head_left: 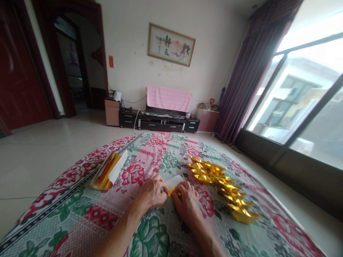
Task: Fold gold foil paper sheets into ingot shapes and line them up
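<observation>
Between my hands lies a sheet of gold foil paper (pixel 175 181), its white back facing up at the far side and a strip of gold showing near my fingers. My left hand (pixel 154 191) pinches its left side, fingers curled. On the right side my right hand (pixel 185 196) grips the same sheet with bent fingers. Both hands rest low over the flowered cloth. To the right stand several folded gold paper ingots (pixel 242 213) in a slanting row. A stack of gold foil paper (pixel 109 171) with white edges lies at the left.
A round table under a flowered tablecloth (pixel 150 235) fills the foreground. Beyond it, against the wall, is a low black TV cabinet (pixel 152 125) with a pink cloth (pixel 168 97) over the set. A dark curtain (pixel 241 78) and large window are on the right.
</observation>
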Action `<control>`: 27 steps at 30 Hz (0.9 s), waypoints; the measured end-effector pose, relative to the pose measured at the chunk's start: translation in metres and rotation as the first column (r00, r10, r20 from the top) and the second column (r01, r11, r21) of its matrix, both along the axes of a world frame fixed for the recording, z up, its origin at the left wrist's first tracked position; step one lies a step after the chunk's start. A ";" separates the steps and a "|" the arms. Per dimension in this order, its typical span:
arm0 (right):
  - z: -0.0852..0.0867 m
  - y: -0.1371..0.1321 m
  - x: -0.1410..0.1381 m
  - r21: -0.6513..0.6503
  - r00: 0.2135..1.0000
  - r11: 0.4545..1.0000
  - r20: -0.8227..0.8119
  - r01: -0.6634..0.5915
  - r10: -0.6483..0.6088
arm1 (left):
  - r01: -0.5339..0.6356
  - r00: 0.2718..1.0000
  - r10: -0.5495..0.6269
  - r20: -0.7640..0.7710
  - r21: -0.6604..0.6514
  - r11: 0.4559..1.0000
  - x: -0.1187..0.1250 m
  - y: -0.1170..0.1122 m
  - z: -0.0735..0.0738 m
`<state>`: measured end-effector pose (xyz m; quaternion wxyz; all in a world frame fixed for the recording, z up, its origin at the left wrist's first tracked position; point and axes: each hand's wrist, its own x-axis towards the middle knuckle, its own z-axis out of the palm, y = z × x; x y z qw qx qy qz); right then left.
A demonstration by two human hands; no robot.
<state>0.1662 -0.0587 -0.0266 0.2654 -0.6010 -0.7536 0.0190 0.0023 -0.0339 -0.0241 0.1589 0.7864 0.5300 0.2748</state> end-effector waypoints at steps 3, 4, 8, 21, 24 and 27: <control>0.000 0.000 0.001 -0.007 1.000 1.000 0.002 -0.006 0.006 | -0.018 1.000 0.018 -0.012 0.020 1.000 0.002 -0.002 0.002; 0.000 0.000 0.001 -0.010 1.000 1.000 0.006 -0.003 0.003 | -0.027 0.999 0.027 -0.019 0.028 0.999 0.003 -0.003 0.002; 0.001 0.000 0.000 -0.016 1.000 1.000 0.023 0.006 -0.005 | -0.056 0.997 0.059 -0.052 0.045 0.997 0.007 -0.005 0.004; -0.004 0.000 0.000 0.027 1.000 1.000 0.002 0.010 -0.010 | -0.114 0.989 0.113 -0.099 0.002 0.994 0.009 0.002 0.000; -0.005 0.001 0.000 0.024 1.000 1.000 -0.007 0.014 -0.014 | -0.070 0.996 0.068 -0.058 -0.032 0.997 0.003 0.004 0.001; -0.004 0.001 0.001 0.027 1.000 1.000 -0.007 0.010 -0.010 | -0.013 1.000 0.012 -0.009 -0.048 0.999 -0.003 0.006 0.001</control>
